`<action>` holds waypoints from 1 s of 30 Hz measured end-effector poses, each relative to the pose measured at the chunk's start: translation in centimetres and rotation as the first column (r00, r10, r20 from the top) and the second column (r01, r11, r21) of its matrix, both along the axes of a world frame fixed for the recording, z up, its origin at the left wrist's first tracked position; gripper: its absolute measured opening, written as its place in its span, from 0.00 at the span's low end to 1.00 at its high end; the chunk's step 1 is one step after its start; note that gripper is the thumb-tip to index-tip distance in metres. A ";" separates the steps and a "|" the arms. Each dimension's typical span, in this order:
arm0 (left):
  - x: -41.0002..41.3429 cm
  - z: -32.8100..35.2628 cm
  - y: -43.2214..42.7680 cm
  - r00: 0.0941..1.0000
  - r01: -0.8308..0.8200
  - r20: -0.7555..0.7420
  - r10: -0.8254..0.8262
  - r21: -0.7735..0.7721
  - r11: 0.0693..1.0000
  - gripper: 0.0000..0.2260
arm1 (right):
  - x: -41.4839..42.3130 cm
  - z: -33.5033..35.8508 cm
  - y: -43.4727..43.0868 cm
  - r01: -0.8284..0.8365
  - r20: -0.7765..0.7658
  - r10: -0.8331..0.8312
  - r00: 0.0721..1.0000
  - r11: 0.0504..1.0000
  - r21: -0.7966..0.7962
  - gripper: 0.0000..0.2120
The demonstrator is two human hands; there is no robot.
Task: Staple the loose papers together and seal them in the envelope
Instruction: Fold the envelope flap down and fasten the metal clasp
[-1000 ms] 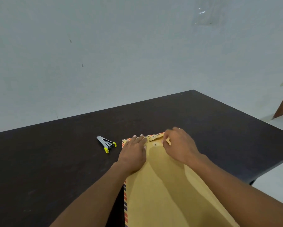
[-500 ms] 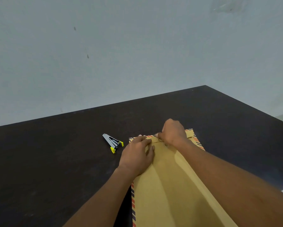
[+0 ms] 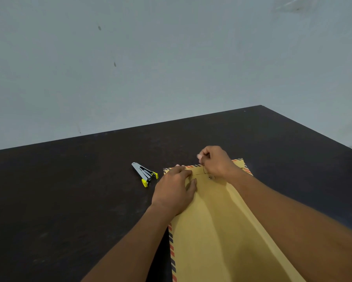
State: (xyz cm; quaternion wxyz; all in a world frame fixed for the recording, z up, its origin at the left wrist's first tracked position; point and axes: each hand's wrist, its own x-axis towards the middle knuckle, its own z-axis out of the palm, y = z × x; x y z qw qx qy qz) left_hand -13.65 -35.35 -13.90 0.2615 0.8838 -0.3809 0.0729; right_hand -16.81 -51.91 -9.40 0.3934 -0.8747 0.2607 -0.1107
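Observation:
A large brown envelope (image 3: 215,231) with a red-and-blue striped border lies lengthwise on the dark table, its flap folded down at the far end. My left hand (image 3: 174,190) rests flat on the envelope's far left corner and holds it down. My right hand (image 3: 216,161) is at the far edge, fingers pinched on a thin closure string that runs down toward the small round button (image 3: 211,177) on the flap. The papers are hidden from view. A small grey stapler (image 3: 145,173) with yellow tips lies on the table just left of my left hand.
The dark brown table (image 3: 69,200) reaches a pale wall at the back. Its right edge runs diagonally at the right side of the view, with pale floor beyond it.
My right hand has lifted from the flap's button to the envelope's far edge, pulling the string with it. My left hand stays pressed on the flap. The camera has shifted slightly.

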 end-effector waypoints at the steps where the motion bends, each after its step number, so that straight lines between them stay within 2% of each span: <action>1: 0.0 0.0 0.0 1.000 0.000 0.001 0.000 0.001 1.000 0.18 | -0.2 0.2 0.1 -0.013 0.039 0.011 0.999 0.999 0.040 0.05; 5: 0.0 0.1 0.0 1.000 0.005 0.018 -0.005 0.011 1.000 0.16 | -1.0 1.1 0.7 -0.096 0.168 0.067 0.984 0.980 0.174 0.02; 9: 0.0 0.2 0.0 1.000 -0.002 0.018 0.001 0.051 0.999 0.18 | -2.2 2.6 0.9 -0.158 0.273 0.065 0.960 0.929 0.335 0.06; 12: 0.1 0.4 -0.1 0.999 0.014 0.030 -0.017 0.098 0.995 0.18 | -3.5 3.3 0.7 -0.204 0.285 0.083 0.955 0.881 0.427 0.07; 16: 0.3 0.4 -0.1 0.998 0.037 0.045 -0.044 0.146 0.989 0.18 | -4.9 3.3 0.5 -0.266 0.163 0.217 0.962 0.878 0.398 0.09; 19: 0.2 0.2 -0.2 0.998 0.020 0.049 -0.027 0.135 0.991 0.18 | -5.9 3.1 0.5 -0.265 0.038 0.266 0.963 0.914 0.306 0.10; 21: 0.2 0.2 -0.2 0.998 0.018 0.054 -0.026 0.147 0.989 0.18 | -6.7 2.8 0.0 -0.221 0.049 0.216 0.975 0.941 0.256 0.10; 25: 0.1 0.5 -0.3 0.998 0.013 0.059 -0.027 0.232 0.973 0.19 | -8.1 2.2 -1.1 -0.118 0.152 0.081 0.985 0.960 0.255 0.11; 28: 0.1 0.7 -0.4 0.997 0.015 0.064 -0.035 0.286 0.958 0.20 | -8.5 1.5 -1.4 -0.021 0.152 -0.006 0.988 0.984 0.175 0.10; 30: 0.2 0.8 -0.5 0.998 0.020 0.056 -0.039 0.317 0.948 0.21 | -8.6 1.0 -1.6 0.024 0.094 -0.035 0.995 0.992 0.120 0.07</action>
